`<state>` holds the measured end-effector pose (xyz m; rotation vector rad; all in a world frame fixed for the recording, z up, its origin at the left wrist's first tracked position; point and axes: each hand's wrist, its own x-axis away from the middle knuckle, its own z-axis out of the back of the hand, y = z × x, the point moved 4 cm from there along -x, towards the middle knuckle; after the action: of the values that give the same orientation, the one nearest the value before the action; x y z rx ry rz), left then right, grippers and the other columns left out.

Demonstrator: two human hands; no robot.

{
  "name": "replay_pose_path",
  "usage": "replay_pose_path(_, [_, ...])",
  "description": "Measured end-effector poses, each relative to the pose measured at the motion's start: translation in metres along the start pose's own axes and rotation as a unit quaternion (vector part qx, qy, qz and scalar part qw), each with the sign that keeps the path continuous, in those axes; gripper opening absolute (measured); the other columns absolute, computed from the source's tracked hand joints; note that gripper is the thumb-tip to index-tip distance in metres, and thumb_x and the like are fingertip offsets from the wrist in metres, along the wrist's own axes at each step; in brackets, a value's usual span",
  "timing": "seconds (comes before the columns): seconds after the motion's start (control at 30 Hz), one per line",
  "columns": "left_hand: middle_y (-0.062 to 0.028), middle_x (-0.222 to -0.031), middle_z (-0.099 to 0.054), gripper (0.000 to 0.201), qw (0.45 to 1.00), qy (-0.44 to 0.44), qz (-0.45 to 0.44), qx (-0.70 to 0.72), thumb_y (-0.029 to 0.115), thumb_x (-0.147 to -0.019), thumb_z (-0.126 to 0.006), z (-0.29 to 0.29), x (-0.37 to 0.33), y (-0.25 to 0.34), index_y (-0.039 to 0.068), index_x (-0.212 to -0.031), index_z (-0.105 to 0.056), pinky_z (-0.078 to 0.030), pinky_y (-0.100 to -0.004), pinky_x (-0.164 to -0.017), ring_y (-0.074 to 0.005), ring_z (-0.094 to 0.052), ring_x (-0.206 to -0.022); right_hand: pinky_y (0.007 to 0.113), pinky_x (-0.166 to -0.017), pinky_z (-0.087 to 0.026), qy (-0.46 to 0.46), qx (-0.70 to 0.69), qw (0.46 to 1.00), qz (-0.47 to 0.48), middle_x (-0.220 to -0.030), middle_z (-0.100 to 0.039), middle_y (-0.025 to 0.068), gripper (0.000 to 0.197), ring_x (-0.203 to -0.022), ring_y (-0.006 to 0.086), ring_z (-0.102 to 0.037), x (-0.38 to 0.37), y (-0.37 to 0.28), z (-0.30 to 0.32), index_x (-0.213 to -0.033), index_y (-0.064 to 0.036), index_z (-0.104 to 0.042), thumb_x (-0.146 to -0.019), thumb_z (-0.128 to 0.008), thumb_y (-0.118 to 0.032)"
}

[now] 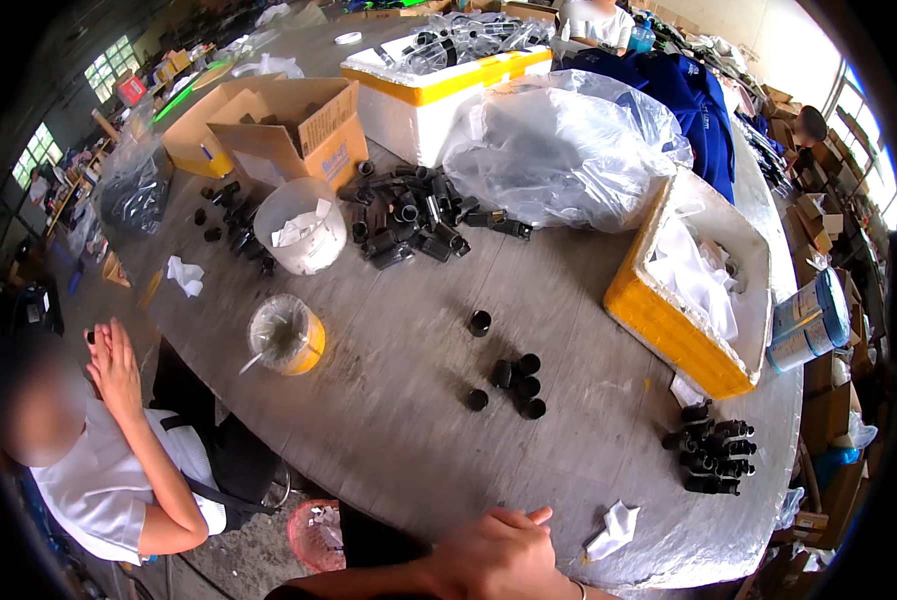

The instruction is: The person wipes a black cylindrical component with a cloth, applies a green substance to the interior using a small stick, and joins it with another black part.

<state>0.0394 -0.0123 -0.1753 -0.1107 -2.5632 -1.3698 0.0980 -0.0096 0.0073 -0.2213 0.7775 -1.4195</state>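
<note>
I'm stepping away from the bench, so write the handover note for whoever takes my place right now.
Hands: one hand shows at the lower edge, resting at the table rim, holding nothing visible; left or right cannot be told, no second hand shows.
Things: small cluster of short black plastic caps mid-table; stacked black fittings to the right; big loose pile of black parts farther back; crumpled white tissue beside the hand.
Done: some fittings stacked.
Left: the loose pile.

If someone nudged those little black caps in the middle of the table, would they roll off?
The black caps stand on flat ends, so they would probably slide, not roll. They look like light plastic, easy to scatter. Tipped sideways, their round shape might roll on the table.
</note>
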Motion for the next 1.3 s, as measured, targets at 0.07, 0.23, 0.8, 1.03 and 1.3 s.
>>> replay_pose_path(0.07, [-0.0099,-0.128,-0.047,0.034,1.0,0.0,0.001,0.01,0.024,-0.09,-0.053,-0.002,0.001,-0.003,0.006,-0.119,-0.057,-0.029,-0.04,-0.101,-0.0238,-0.043,-0.122,0.041,-0.061,-0.044,-0.004,-0.02,1.0,0.005,-0.07,-0.058,0.0063,0.018,-0.07,0.0255,-0.055,0.007,0.001,-0.006,-0.061,-0.0103,-0.06,-0.059,-0.071,-0.025])
replay_pose_path(0.23, [-0.0105,-0.131,-0.046,0.035,0.999,-0.013,-0.01,0.03,0.024,-0.092,-0.051,-0.003,-0.006,0.003,0.006,-0.121,-0.056,-0.029,-0.0395,-0.103,-0.0238,-0.042,-0.124,0.04,-0.067,-0.046,-0.022,0.037,0.999,0.01,-0.072,-0.058,0.0076,0.018,-0.073,0.0268,-0.057,0.006,-0.002,-0.006,-0.065,-0.0082,-0.06,-0.061,-0.067,-0.025])
replay_pose_path(0.8, [-0.0129,-0.139,-0.043,0.037,0.996,0.01,0.003,0.093,0.025,-0.096,-0.046,0.0,0.004,-0.002,0.004,-0.126,-0.054,-0.027,-0.0376,-0.108,-0.0235,-0.04,-0.13,0.043,-0.077,-0.048,-0.058,0.065,0.996,0.017,-0.082,-0.062,0.016,0.023,-0.08,0.032,-0.061,0.005,0.002,-0.024,-0.074,-0.0002,-0.063,-0.063,-0.059,-0.02])
replay_pose_path(1.03, [-0.0139,-0.142,-0.042,0.039,0.99,0.019,0.017,0.137,0.025,-0.098,-0.043,0.002,0.009,-0.007,0.003,-0.128,-0.053,-0.026,-0.0368,-0.11,-0.0234,-0.039,-0.132,0.044,-0.076,-0.049,-0.092,0.009,0.996,-0.007,-0.08,-0.062,0.0163,0.025,-0.08,0.0323,-0.062,0.002,0.002,-0.024,-0.074,0.0,-0.063,-0.063,-0.059,-0.022])
replay_pose_path(1.3, [-0.015,-0.146,-0.04,0.04,0.987,0.053,-0.102,0.114,0.026,-0.101,-0.041,0.003,0.003,0.021,0.002,-0.131,-0.053,-0.026,-0.0359,-0.112,-0.0232,-0.038,-0.135,0.038,-0.081,-0.049,0.055,-0.012,0.984,0.166,-0.094,-0.065,0.0092,0.04,-0.086,0.028,-0.063,-0.003,-0.007,-0.01,-0.093,-0.0054,-0.067,-0.066,-0.077,-0.033])
